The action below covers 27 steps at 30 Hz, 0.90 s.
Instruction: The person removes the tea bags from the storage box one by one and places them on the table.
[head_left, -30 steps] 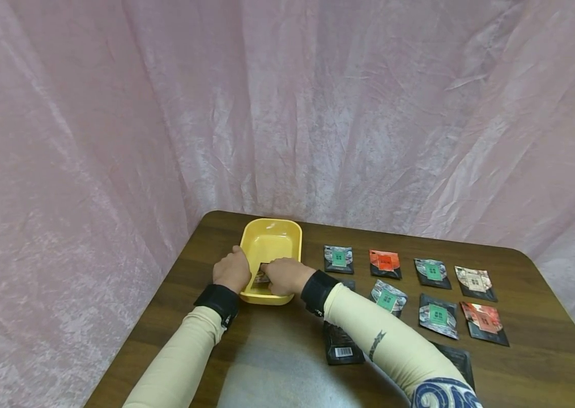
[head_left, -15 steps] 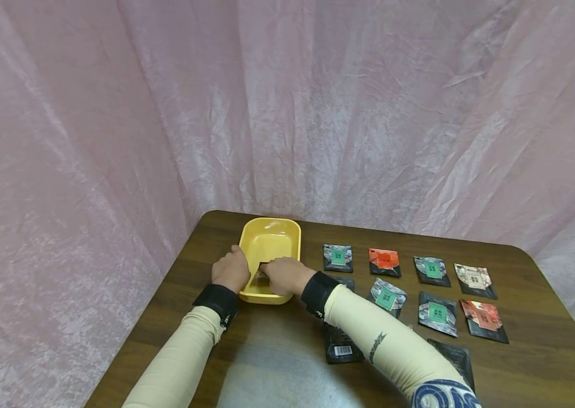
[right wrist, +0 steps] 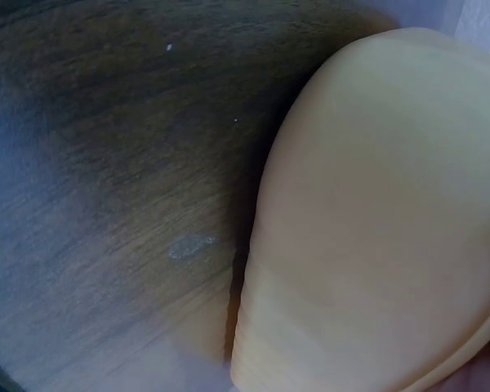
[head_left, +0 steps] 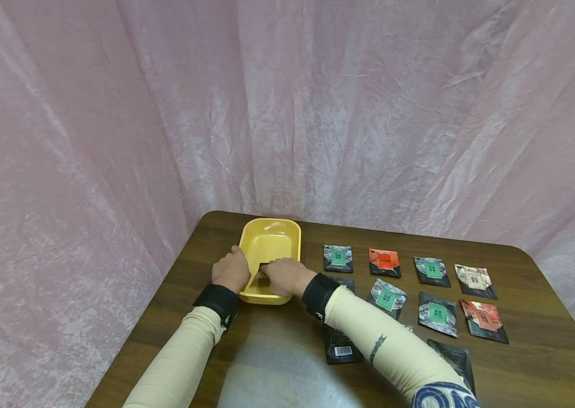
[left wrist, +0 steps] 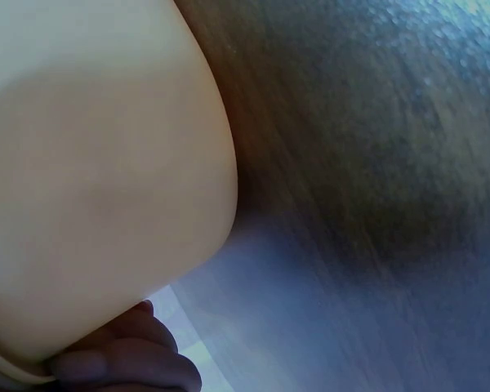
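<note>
A yellow tray [head_left: 268, 247] stands on the wooden table. In the head view my left hand [head_left: 231, 270] grips its left rim; the left wrist view shows curled fingers [left wrist: 139, 359] against the tray's outer side. My right hand [head_left: 285, 276] reaches over the right rim, its fingers bent at a small dark packet [head_left: 262, 276] in the near half of the tray. The hand covers much of that packet and hides the fingertips. In the right wrist view the tray's outer wall [right wrist: 376, 220] fills the right side, with only a bit of skin at the lower right corner.
Right of the tray lie several foil packets with green, red or cream labels, such as a red one [head_left: 384, 262] and a green one [head_left: 438, 314]. A dark packet [head_left: 342, 345] lies under the right forearm, another [head_left: 452, 361] beyond it. Pink curtains [head_left: 287, 113] surround the table.
Both hands keep their places at the tray. The visible part of the packet looks slightly darker than a second ago; the view has shifted a little.
</note>
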{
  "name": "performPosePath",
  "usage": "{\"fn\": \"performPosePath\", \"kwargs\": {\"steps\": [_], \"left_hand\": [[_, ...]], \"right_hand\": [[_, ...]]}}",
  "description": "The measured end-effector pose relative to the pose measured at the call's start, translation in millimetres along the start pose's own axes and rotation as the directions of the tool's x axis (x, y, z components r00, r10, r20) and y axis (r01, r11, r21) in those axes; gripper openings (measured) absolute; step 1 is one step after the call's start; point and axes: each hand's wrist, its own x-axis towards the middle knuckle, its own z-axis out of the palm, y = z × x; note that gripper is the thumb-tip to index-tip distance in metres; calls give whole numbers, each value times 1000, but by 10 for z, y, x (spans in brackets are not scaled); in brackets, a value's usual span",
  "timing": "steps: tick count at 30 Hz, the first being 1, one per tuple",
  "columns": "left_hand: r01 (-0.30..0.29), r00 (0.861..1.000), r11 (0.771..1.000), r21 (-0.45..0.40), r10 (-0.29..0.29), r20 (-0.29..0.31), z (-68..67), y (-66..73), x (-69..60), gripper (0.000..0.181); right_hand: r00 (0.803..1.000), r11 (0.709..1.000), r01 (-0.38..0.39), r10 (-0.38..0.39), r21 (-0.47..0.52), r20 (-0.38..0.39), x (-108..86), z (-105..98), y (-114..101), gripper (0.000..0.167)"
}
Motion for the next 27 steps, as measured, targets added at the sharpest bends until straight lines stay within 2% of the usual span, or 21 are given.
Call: {"fn": "performPosePath", "kwargs": {"steps": [7, 15, 22, 27], "left_hand": [[-5, 1000, 1000, -1, 5, -13, -7, 9, -19, 27], [2, 1000, 1000, -9, -2, -2, -7, 11, -12, 27], [10, 1000, 1000, -6, -10, 5, -11, 11, 0, 27], [11, 1000, 1000, -9, -11, -4, -15, 22, -17, 27]], "right_hand": [[1000, 1000, -8, 8, 1, -20, -17, 2, -7, 28], [999, 1000, -29, 29, 5, -29, -13, 22, -4, 25], [998, 999, -29, 31, 31, -60, -7, 40, 12, 15], [990, 1000, 10, -8, 14, -144, -43, 52, 34, 33]]}}
